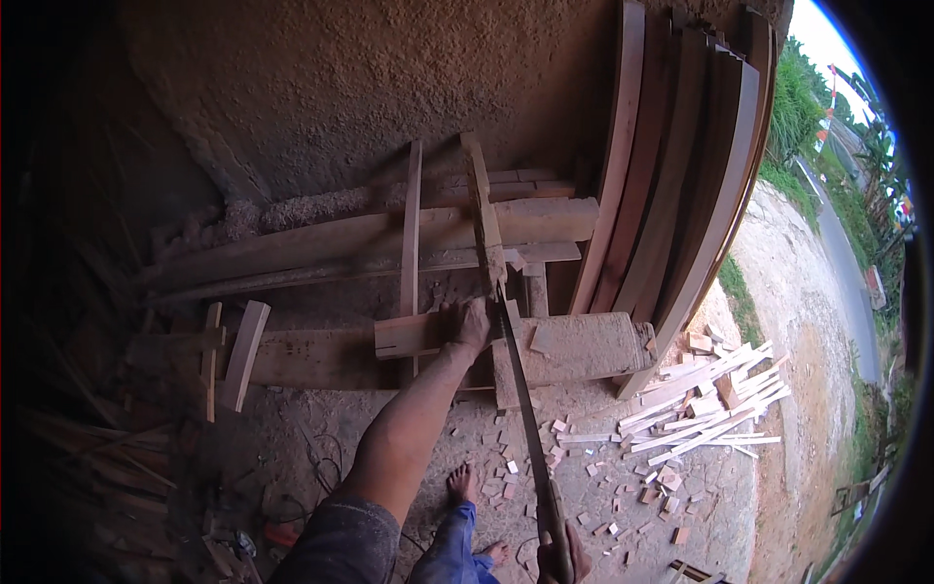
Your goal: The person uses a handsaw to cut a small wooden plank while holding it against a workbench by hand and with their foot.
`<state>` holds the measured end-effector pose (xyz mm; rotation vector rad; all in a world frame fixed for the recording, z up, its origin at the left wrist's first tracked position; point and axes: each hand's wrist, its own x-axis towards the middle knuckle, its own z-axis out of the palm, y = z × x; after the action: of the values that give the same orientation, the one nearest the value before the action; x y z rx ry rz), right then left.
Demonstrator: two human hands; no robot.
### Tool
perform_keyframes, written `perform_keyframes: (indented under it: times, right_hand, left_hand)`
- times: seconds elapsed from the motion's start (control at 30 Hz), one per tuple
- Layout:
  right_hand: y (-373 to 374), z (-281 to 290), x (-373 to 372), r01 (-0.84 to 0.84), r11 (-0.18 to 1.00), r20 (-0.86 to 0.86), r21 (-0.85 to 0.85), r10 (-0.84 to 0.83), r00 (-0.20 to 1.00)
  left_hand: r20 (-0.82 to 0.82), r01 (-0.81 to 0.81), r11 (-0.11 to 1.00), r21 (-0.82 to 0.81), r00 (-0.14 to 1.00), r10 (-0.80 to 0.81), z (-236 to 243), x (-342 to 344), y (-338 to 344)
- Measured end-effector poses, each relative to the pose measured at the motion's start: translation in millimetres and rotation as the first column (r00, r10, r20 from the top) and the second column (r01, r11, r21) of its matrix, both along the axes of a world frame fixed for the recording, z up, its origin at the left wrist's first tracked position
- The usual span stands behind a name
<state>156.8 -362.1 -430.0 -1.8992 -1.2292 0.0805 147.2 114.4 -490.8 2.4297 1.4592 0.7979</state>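
Observation:
My left hand [471, 321] is closed over the right end of a short wooden board [413, 334], which lies across a thick timber beam [593, 348]. Low in the picture, my right hand [574, 560] grips the handle of a handsaw [531, 419]. The long blade slants up and away from me, its far end beside my left hand, close to the board's end. Whether the teeth touch the wood cannot be made out. An upright-looking wooden strip [482, 200] stretches beyond the blade's tip toward the wall.
Long planks [671, 175] lean against the rough wall [370, 78] at the far right. A second beam [389, 237] runs along the wall. Pale wood strips [710, 404] are heaped at right, and small offcuts [623, 496] litter the floor around my bare feet.

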Motion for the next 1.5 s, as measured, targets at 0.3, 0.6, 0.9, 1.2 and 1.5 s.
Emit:
perform_keyframes:
  times: [0.3, 0.6, 0.9, 1.2, 1.5]
  right_hand:
    - [183.1, 29.1, 44.0, 0.022, 0.999, -0.451, 0.038, -0.002, 0.892]
    - [7.1, -17.2, -5.8, -0.002, 0.995, -0.183, 0.101, 0.02, 0.983]
    - [139.3, 20.3, 22.2, 0.021, 0.989, -0.301, 0.145, 0.024, 0.953]
    - [160.2, 11.8, 34.9, 0.013, 0.996, -0.323, 0.086, 0.016, 0.946]
    - [54.5, 3.4, 3.0, 0.014, 0.998, -0.293, -0.055, -0.03, 0.956]
  left_hand:
    - [-0.19, 0.153, 0.988, -0.019, 0.97, -0.154, 20.7, 15.6, -11.6]
    - [-0.183, 0.023, 0.998, 0.054, 0.983, -0.012, -6.3, -3.3, 5.7]
    - [-0.124, 0.037, 0.999, 0.039, 0.992, -0.032, -22.8, 9.1, 11.2]
    - [-0.124, 0.093, 0.995, 0.037, 0.988, -0.088, 1.3, 15.4, -4.5]
    - [-0.112, -0.009, 0.999, 0.033, 0.994, 0.012, -10.1, 8.2, 1.3]
